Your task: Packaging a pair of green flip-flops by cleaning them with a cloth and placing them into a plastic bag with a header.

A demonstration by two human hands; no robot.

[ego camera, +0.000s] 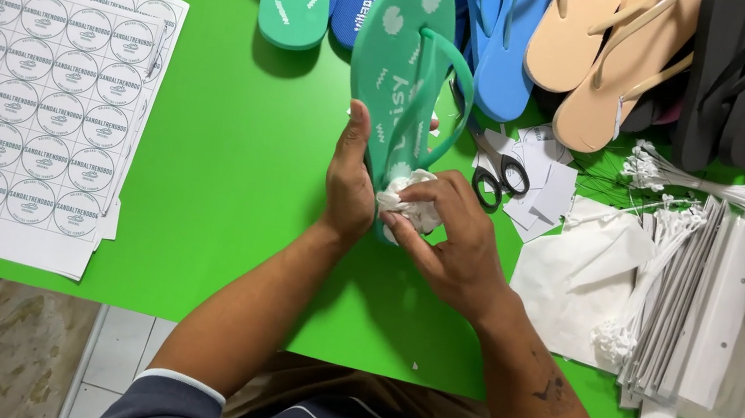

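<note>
Sandal (406, 53), teal, stood heel-down above the green worktop (229, 165), left hand (349, 185) fingers clasped on its edge, right hand (453, 243) fingers pinching a white cloth (408, 207) at the heel; firm bracing would suit wiping.

Top edge cuts the row of sandals (564, 29); scissors (499, 175) partly hidden.

Open green table (229, 165) left; scissors (499, 175) crowd right.
</note>
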